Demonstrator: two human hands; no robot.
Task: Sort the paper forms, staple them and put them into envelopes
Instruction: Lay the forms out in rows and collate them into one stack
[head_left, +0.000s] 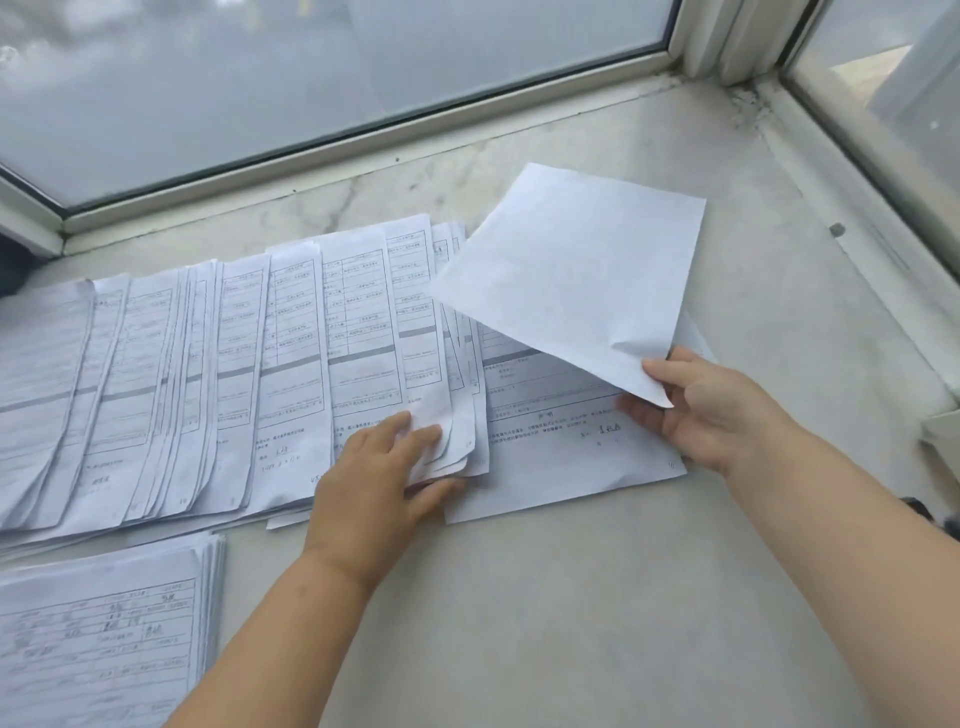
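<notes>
My right hand (711, 410) pinches the near corner of a blank-backed sheet (576, 270), thumb on top, lifting it tilted off the printed form (561, 447) that lies flat beneath, toward the right side of the worktop (597, 597). My left hand (374, 478) grips the curled near corners of the last few sheets in the fanned row of forms (208, 374), fingers on top and thumb tucked under. That row overlaps sheet on sheet along the worktop toward its left edge, below the window frame (332, 150). A separate squared stack of forms (104, 629) sits at the near left corner
</notes>
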